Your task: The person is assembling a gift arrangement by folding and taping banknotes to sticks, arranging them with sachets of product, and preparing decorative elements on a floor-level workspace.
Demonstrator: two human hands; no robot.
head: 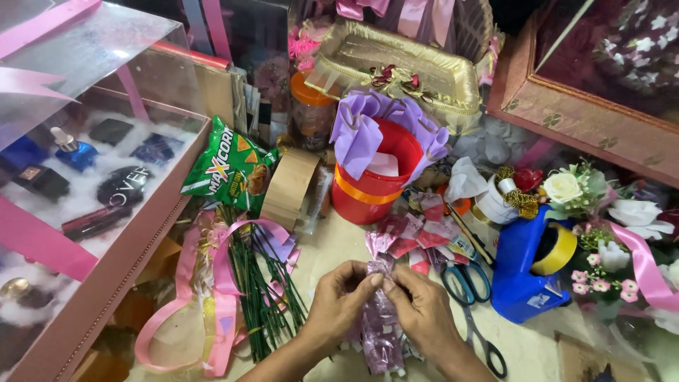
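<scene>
Pinching the upper end of a clear plastic wrapper (382, 329) with pink and white contents, the left hand (338, 301) and the right hand (424, 311) meet fingertip to fingertip low in the centre of the view. Both hands are closed on the wrapper; it hangs between the wrists, just above a pale work surface (332, 247). What the wrapper encloses is too crumpled to identify with certainty; it may be small packets.

More pink-and-red wrapped packets (417, 237) lie just beyond the hands. Blue-handled scissors (463, 283) rest beside the right hand. To the left, a bundle of green stems (265, 297) lies across loops of pink ribbon (212, 304).

Containers, near to far:
- A red bucket (375, 180) with an orange band, lined with lilac fabric (361, 127), holding something white.
- A blue toy truck (523, 269) carrying a yellow tape roll (555, 251), next to artificial flowers (587, 191).
- A gold fabric-trimmed tray (396, 64) behind the bucket.
- A pink display box (92, 205) with a clear lid at the left, holding bottles and cosmetics on white padding.

A green snack bag (226, 166) leans against the display box.
</scene>
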